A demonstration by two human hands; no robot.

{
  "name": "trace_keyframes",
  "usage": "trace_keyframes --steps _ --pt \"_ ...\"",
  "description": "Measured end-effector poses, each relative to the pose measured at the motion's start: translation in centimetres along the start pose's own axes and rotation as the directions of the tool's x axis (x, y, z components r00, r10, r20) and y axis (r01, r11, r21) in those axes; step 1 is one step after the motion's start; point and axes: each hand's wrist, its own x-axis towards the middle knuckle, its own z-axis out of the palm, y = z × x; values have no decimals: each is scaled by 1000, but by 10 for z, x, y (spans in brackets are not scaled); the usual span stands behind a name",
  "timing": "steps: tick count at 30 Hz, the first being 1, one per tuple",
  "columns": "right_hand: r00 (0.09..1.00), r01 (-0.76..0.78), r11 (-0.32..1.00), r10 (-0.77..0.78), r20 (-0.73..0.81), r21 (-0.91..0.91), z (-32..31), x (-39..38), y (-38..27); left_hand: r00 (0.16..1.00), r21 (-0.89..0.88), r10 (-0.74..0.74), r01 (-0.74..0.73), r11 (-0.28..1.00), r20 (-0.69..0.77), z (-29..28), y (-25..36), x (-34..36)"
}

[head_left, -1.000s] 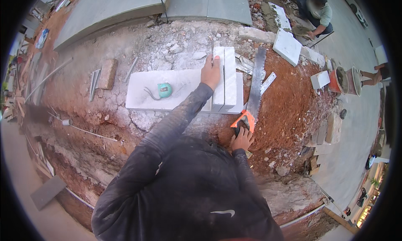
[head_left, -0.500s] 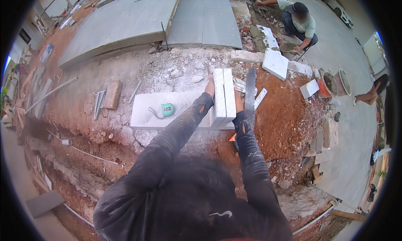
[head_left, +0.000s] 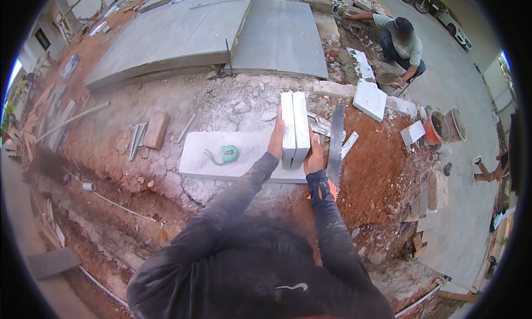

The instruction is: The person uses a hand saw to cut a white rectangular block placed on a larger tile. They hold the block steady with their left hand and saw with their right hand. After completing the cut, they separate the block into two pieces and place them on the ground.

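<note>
Two white lightweight blocks (head_left: 294, 125) stand on edge, face to face, with a thin dark gap between them. My left hand (head_left: 276, 139) presses flat on their left side, while my right hand (head_left: 314, 155) presses on the right side, so the pair is clamped between my palms. Beneath and to the left lies a larger white block (head_left: 255, 144); whether the pair rests on it or is held just above, I cannot tell. A teal tape measure (head_left: 229, 153) sits on the large block. Right of my right hand is a handsaw (head_left: 336, 144) with an orange handle, partly hidden by my sleeve.
Behind is a raised grey slab (head_left: 172, 39). A brick (head_left: 156, 129) and metal angle pieces (head_left: 137, 141) lie left. At the far right a co-worker (head_left: 402, 44) squats near a white block (head_left: 369, 99) and two buckets (head_left: 436, 125). A reddish soil mound (head_left: 366, 164) lies right.
My hands have shifted nearer to me along the sides of the two blocks, which stay pressed together. The view has turned slightly. A person at the far right edge has moved.
</note>
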Motion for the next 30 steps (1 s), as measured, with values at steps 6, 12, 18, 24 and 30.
trace_keyframes --steps 6,12,18,24,30 --pt "986 -118 979 95 -140 -168 -17 -16 1 985 58 -117 125 990 -124 -4 -13 -4" --pt "904 -308 52 -296 -309 -950 -89 -140 35 943 210 -163 228 951 -289 -19 -8 12" --pt "936 -347 -436 -107 -336 -830 -111 -202 69 873 527 -79 361 769 -482 -7 -24 42" --pt "871 -471 -250 17 -491 -846 -130 -165 84 880 579 -117 398 712 -460 -11 -19 41" --pt "844 -371 422 -219 -489 -828 -98 -164 14 880 547 -94 371 751 -466 -20 -27 43"
